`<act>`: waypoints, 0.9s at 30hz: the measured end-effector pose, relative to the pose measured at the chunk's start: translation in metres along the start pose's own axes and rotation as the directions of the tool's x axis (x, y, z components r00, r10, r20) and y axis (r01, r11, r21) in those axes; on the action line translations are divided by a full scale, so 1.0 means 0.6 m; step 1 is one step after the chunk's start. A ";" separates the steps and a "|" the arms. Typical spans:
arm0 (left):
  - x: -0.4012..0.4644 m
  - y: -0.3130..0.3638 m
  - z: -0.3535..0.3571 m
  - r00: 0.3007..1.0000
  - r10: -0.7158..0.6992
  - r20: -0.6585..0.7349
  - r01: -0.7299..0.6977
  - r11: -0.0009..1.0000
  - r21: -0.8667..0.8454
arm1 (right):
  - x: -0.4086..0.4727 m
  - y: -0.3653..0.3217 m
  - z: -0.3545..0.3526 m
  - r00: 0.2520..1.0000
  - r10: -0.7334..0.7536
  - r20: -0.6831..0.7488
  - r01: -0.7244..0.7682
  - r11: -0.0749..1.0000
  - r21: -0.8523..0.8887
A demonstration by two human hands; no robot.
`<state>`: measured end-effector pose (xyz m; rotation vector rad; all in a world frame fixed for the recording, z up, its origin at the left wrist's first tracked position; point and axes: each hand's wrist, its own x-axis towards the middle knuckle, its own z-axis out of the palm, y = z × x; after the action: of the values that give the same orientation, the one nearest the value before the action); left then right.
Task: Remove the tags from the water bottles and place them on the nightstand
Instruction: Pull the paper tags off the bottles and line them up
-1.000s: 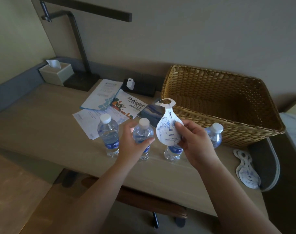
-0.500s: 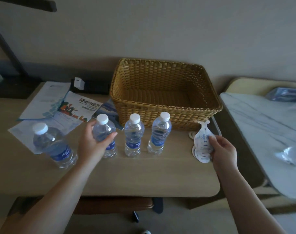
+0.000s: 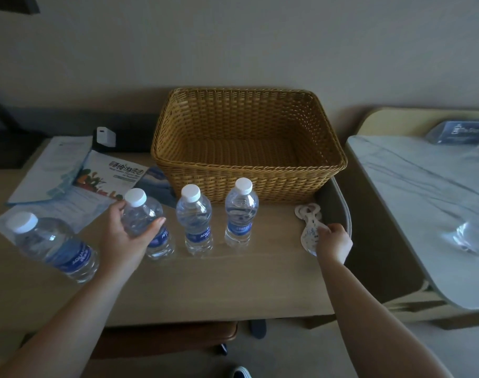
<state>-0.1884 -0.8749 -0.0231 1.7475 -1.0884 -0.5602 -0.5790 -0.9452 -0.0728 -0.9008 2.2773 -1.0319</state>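
1. Beige wall fills the upper frame; below it a tan desk [image 3: 233, 290] runs from the left edge to a rounded right end at centre right.
2. Bare desk lies along the near edge at lower centre, in front of the bottles; a strip is also free between the right-most bottle and the tags.
3. At right, a marble-topped stand [image 3: 424, 192] sits beside the desk with a dark gap between them; a clear object rests on it near the right edge.
4. A wicker basket [image 3: 249, 184] stands at the back of the desk, centre frame, close behind two bottles.
5. Papers [image 3: 69, 181] lie at the left, with a white plug [image 3: 106, 136] on a dark block behind them.
6. Four clear bottles with white caps and blue labels stand in a row: bottle one [image 3: 55, 246] at far left, bottle two [image 3: 147, 222], bottle three [image 3: 194, 222], bottle four [image 3: 241, 211]. None shows a tag on its neck.
7. The left hand [image 3: 123, 238] grasps bottle two around its upper body.
8. The right hand [image 3: 332, 242] pinches a white tag [image 3: 309, 234] with blue print, low over the desk's right end.
9. Other tags [image 3: 308, 210] lie flat just behind it, overlapping.
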 end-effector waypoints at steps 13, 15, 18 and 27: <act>-0.011 0.011 0.002 1.000 -0.001 -0.022 0.001 1.000 0.017 | -0.088 -0.027 -0.033 0.930 -0.368 -0.006 0.368 0.930 -0.012; -0.012 0.012 -0.002 1.000 0.005 -0.016 -0.005 1.000 0.020 | -0.125 -0.043 -0.027 0.896 -0.443 0.022 0.442 0.896 0.036; -0.012 0.010 -0.005 1.000 0.006 0.008 -0.006 1.000 0.003 | -0.178 -0.079 -0.003 0.814 -0.557 0.165 0.549 0.830 0.098; -0.011 0.023 -0.004 0.998 0.028 0.057 -0.023 0.997 -0.080 | -0.208 -0.163 0.058 0.696 -0.592 0.407 0.523 0.806 0.278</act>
<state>-0.1955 -0.8699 -0.0103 1.6554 -1.1130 -0.6334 -0.4369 -0.9195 0.0018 -1.6455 1.5114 -1.0371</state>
